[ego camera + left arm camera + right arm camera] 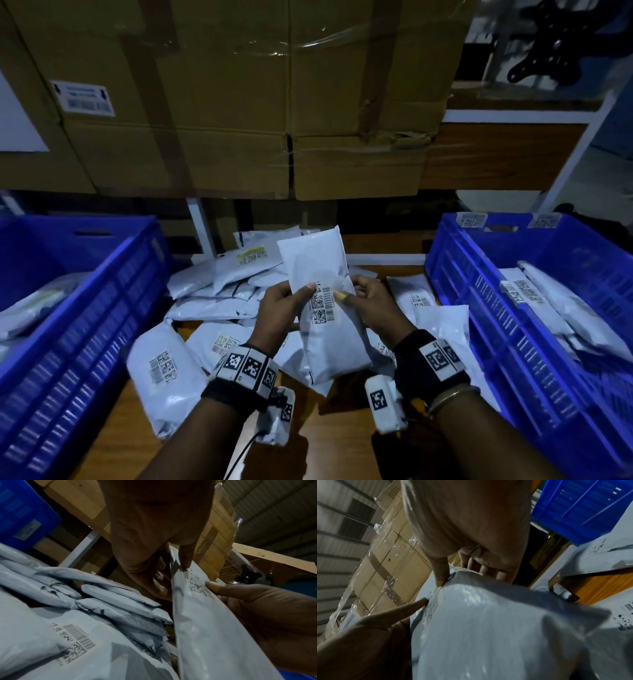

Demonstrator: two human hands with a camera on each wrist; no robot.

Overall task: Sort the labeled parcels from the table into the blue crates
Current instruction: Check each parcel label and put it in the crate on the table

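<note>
White parcel (325, 301), curled fingers (161, 577) behind, wrist-view only.

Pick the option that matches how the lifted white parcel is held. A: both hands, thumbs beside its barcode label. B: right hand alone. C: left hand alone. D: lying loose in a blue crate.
A: the left hand and right hand both pinch the white parcel above the table, thumbs flanking its barcode label.

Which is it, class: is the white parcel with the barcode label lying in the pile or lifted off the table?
Lifted. The parcel is pinched by left hand and right hand above the pile.
</note>
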